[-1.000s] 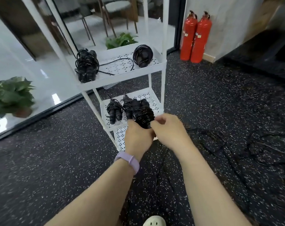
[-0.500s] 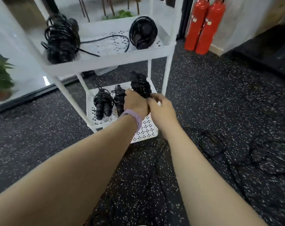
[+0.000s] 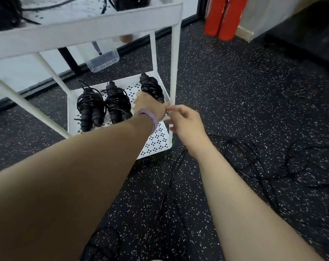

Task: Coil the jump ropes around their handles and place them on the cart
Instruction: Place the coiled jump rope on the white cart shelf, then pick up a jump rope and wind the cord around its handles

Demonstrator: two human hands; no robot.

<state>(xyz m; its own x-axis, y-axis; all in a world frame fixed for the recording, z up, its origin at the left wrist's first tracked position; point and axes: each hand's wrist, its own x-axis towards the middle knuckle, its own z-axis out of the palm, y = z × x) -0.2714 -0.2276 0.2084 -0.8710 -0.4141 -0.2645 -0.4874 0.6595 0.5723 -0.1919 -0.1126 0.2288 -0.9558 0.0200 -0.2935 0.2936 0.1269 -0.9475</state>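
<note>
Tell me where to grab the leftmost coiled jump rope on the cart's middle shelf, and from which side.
Grip the leftmost coiled rope around its wound middle, where the black cord binds both handles into one bundle. Come from the front, open side of the shelf, reaching under the top tray. The handle ends point toward you, but they look smooth and tapered, so the coil probably gives a surer hold.

A gym: speckled rubber floor [image 3: 254, 110] (fire extinguishers [image 3: 225, 17] nearby), jump ropes [image 3: 90, 106].

No words, brand names, numbers or signs can be read anywhere here; the pale patches on the red fire extinguishers [image 3: 225, 16] at the upper right of the frame are too blurred to make out.
</note>
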